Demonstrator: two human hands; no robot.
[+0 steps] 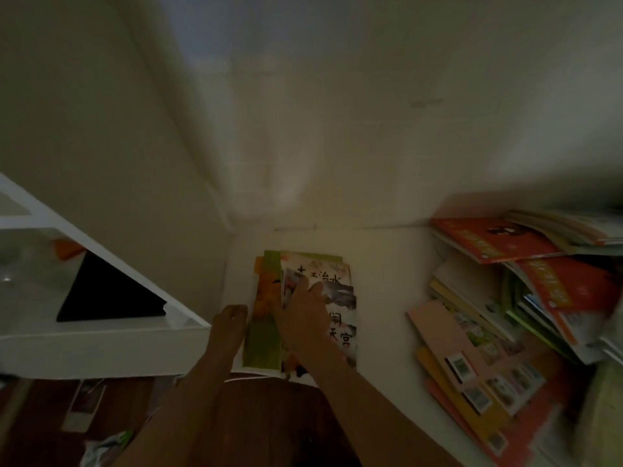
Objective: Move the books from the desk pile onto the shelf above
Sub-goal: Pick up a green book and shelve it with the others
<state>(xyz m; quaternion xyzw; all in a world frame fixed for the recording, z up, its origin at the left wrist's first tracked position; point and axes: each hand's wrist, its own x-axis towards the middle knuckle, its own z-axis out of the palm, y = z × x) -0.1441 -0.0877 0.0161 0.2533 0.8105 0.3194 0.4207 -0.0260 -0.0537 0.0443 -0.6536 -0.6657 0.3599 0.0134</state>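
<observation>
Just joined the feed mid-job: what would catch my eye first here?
Centre frame, both hands work a small stack of picture books on the white shelf: the right hand lies flat on the top cover, the left hand touches its left edge. A sprawling heap of books fills the right side.

A bare strip of white surface (384,298) is left between the small stack of books (303,308) and the sprawling pile (505,315) at the right. The left side is closed off by a white shelf unit (101,332) (a black object (108,294) lies on it).
</observation>
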